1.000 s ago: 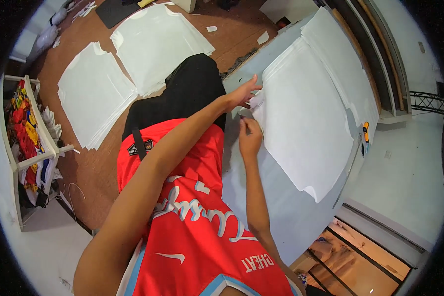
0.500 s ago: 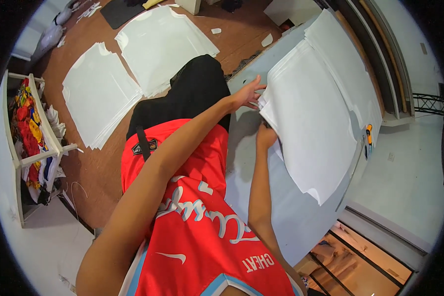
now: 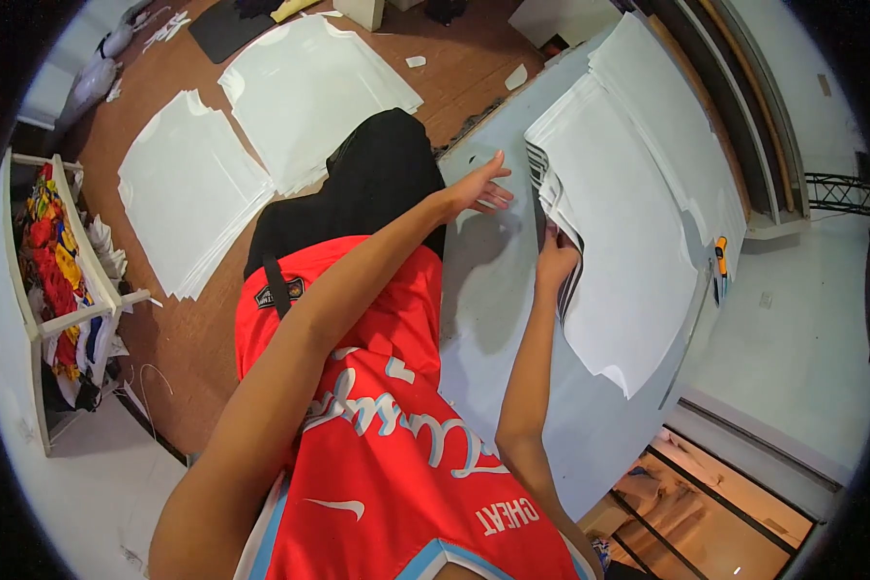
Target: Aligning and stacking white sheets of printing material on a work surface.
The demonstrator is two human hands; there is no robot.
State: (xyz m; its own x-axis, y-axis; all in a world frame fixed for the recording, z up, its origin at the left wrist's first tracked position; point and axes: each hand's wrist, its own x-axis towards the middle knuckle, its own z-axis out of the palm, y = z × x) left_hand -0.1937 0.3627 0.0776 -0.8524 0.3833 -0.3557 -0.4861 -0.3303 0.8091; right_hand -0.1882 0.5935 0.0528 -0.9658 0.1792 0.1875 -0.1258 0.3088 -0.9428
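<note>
A stack of white shirt-shaped sheets [image 3: 628, 251] lies on the grey-blue table [image 3: 493, 319] to my right. Its near edge is lifted and curled, and dark stripes show along the fold. My right hand [image 3: 557, 261] is closed around that edge, its fingertips partly hidden by the sheets. Just left of the stack, over the table's edge, my left hand [image 3: 481, 188] has its fingers spread and holds nothing. Another layer of white sheets [image 3: 662, 116] lies along the far side of the stack. Whether these are paper or cloth I cannot tell.
Two more piles of white shirt-shaped pieces, a left pile [image 3: 188, 193] and a farther pile [image 3: 309, 92], lie on the brown floor. An orange utility knife [image 3: 721, 256] rests at the table's far edge. A white rack [image 3: 72, 314] with colourful cloth stands at left.
My right hand has moved up and right with the stack's edge, folding it back so stripes show. My left hand has come away from the sheets, slightly to the left.
</note>
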